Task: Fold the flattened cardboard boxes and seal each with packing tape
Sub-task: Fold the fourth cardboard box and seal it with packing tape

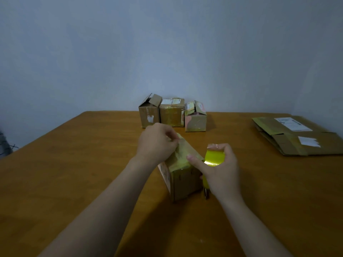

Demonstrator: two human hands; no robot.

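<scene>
While your left hand (157,143) pinches the far end of the yellowish tape strip against the top of the small cardboard box (182,178), your right hand (220,167) is curled around a roll of yellow packing tape (214,158), with its thumb pressed flat on the near end of the box top. That box stands upright on the table near the middle, just in front of you, its top already covered in shiny yellow-green tape; the near face is plain brown with a few small dark marks, and the left face carries a pale printed label. Below your right palm a yellow handle with a metal tip (206,190) pokes out just beside the box; you cannot tell what it is part of.

At the far edge of the wooden table (74,173) three folded boxes (172,113) stand in a row, touching; the left one has its flaps up, the middle one is taped shut, and the right one has pinkish patches. Far right lies a stack of flattened boxes (297,136) with white labels. Behind everything is a plain blue-grey wall (167,43), dimly lit.
</scene>
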